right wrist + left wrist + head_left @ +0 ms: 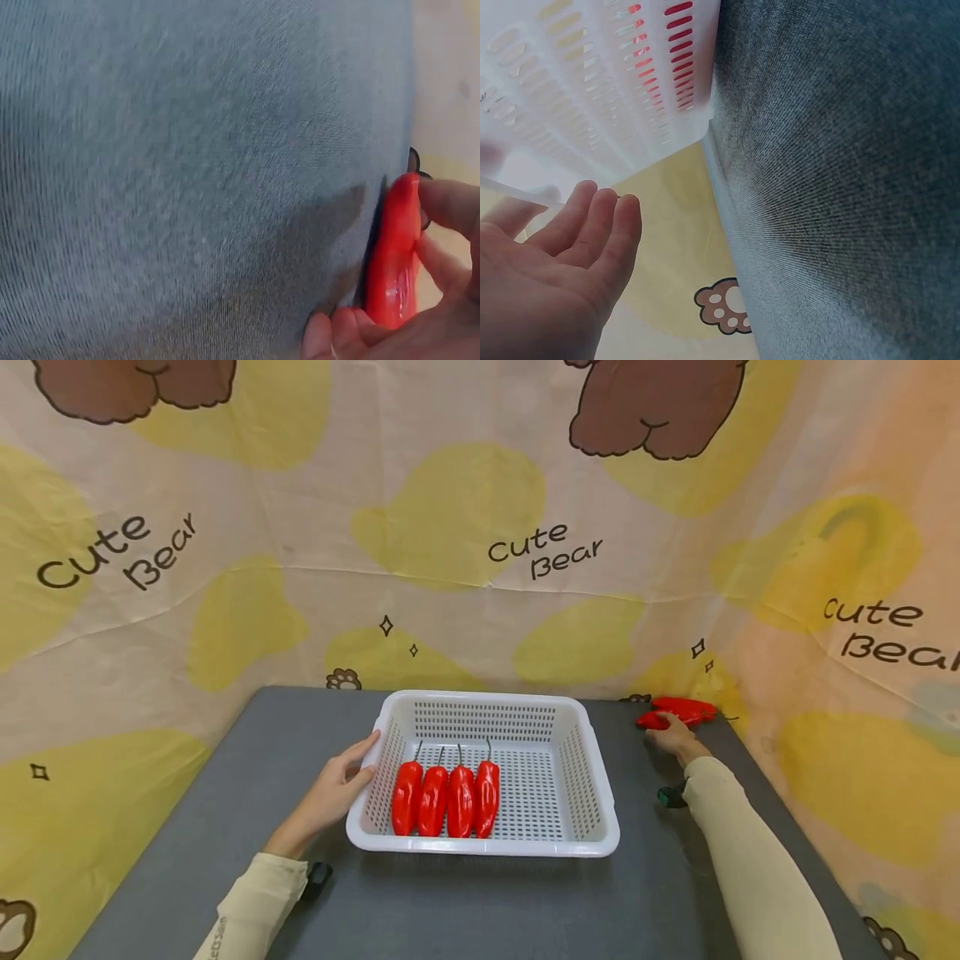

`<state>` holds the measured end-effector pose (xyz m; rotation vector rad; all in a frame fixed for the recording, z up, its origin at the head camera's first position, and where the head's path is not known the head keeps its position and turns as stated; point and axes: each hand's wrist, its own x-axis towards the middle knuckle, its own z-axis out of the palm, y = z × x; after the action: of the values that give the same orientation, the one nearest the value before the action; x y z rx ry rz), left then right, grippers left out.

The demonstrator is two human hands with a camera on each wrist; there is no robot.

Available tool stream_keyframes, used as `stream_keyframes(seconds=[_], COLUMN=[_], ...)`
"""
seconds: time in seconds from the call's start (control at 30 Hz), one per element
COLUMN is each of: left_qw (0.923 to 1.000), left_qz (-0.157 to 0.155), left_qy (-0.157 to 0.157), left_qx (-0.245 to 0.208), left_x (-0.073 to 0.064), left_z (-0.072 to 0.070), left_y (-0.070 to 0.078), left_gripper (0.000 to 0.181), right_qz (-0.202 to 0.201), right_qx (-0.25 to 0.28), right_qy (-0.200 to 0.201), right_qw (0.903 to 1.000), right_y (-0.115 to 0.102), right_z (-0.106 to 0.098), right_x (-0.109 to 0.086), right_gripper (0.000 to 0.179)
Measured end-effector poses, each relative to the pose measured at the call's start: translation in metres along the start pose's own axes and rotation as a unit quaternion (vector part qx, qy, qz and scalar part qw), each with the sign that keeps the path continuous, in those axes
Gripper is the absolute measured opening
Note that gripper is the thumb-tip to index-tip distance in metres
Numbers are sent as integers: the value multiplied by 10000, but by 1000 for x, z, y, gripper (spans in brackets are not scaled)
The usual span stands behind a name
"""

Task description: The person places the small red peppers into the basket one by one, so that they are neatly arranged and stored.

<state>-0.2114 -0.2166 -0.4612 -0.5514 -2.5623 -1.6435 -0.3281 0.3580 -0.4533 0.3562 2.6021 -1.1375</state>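
A white perforated plastic basket rests on the grey table. Several glossy red peppers lie side by side in its left half, stems away from me. My left hand holds the basket's left rim with thumb and fingers; in the left wrist view its fingers lie beneath the rim. At the table's back right corner, my right hand grips a red pepper, thumb and fingers on opposite sides. Another red pepper lies right behind that one. The palm hides part of the gripped pepper.
A printed cloth with bears and lettering hangs behind the table and along its sides. The grey tabletop ends at this cloth on the back and right. Dark wrist devices sit at both sleeves.
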Motion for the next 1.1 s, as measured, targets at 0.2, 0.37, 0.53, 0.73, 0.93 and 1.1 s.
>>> stream_keyframes(seconds=[0.2,0.37,0.53,0.73,0.93,1.1], left_qw=[10000,10000,9999,10000,10000,10000], left_qz=[14,70,80,28,-37,-59], left_qy=[-20,-22,-54,-31,-49,-3], left_qx=[-41,-11,-31,-17,-62,-62], left_x=[0,1,1,0,-1,0], left_z=[0,1,2,2,2,1], left_y=[-1,-2,-1,1,-1,-1], left_gripper=[59,59,59,59,59,59], right_qz=[-83,24,62,135,263,69], right_qx=[-316,-695,-1244,-1768,-1004,-511], right_qy=[-416,-735,-709,-339,416,1112], right_qw=[9986,9949,9897,9836,9937,9925], right_y=[0,-2,-9,-8,3,9], right_z=[-4,-6,-5,3,8,2], right_x=[5,7,1,2,0,-3], right_gripper=[84,92,92,79,64,44])
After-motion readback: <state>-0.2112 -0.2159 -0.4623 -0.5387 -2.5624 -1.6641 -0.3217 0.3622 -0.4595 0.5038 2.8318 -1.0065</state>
